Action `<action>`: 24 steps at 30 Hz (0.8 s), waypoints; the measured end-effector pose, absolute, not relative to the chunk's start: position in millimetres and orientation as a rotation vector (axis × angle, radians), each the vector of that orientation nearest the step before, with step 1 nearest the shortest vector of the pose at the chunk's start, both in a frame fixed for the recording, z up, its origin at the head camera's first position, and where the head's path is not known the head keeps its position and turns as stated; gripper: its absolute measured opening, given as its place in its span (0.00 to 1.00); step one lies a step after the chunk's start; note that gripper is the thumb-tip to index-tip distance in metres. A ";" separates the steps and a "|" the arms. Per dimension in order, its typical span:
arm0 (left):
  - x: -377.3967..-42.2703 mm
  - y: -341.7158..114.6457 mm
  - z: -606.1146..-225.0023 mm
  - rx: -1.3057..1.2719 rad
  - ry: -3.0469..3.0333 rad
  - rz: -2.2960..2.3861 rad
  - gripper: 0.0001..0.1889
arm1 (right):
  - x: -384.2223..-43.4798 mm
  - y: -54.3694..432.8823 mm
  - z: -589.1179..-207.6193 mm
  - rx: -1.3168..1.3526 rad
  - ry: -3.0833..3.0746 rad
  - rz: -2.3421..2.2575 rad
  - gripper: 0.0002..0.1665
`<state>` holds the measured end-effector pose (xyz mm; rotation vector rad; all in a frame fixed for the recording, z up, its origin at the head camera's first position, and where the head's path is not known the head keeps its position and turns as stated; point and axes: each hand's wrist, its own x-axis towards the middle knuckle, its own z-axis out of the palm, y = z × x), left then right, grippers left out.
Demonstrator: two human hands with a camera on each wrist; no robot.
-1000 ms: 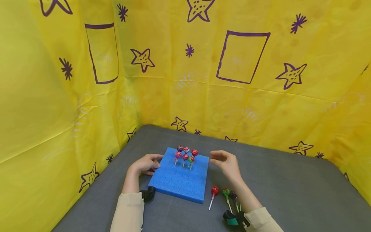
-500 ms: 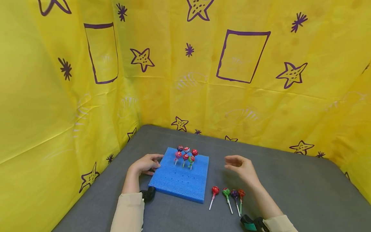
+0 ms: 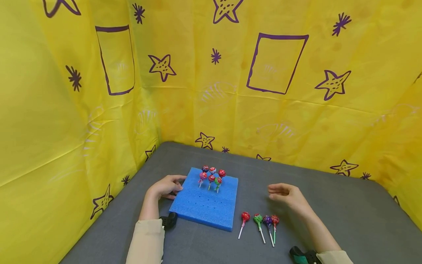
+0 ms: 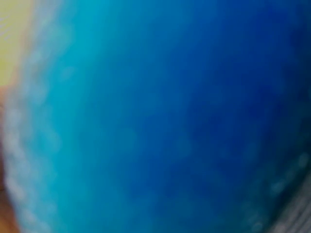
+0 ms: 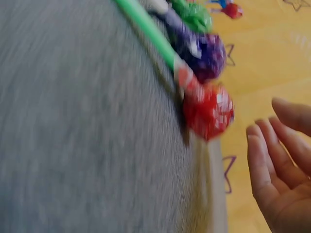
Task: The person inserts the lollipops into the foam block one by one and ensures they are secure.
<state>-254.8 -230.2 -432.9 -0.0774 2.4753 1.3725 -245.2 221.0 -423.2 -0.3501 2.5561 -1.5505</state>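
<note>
A blue foam board [image 3: 207,205] lies on the grey table, with several wrapped lollipops [image 3: 211,178] standing upright toward its far end and rows of small holes nearer me. My left hand [image 3: 166,186] touches the board's left edge with its fingers; blurred blue foam [image 4: 155,116] fills the left wrist view. My right hand [image 3: 290,196] hovers right of the board, fingers loosely bent and holding nothing. Below it lie a red lollipop [image 3: 245,217], a green one [image 3: 258,219], a purple one [image 3: 267,221] and a red one with a green stick [image 3: 275,220].
Yellow cloth walls [image 3: 197,110] printed with purple stars and frames enclose the grey table [image 3: 346,212] at its back and sides. Grey tabletop stretches to the right of my right hand.
My right hand has moved away from the board, rightward and slightly toward me, uncovering the loose lollipops that its forearm partly hid. My left hand and the board have stayed in place.
</note>
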 end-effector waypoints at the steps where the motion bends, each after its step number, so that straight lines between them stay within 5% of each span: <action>1: -254.7 -230.1 -432.9 -0.077 2.476 1.372 0.27 | -245.6 224.2 -424.4 -0.352 2.539 -1.543 0.27; 24: -255.0 -230.3 -432.1 -0.045 2.470 1.374 0.27 | -248.8 262.7 -441.8 -0.639 2.156 -1.388 0.24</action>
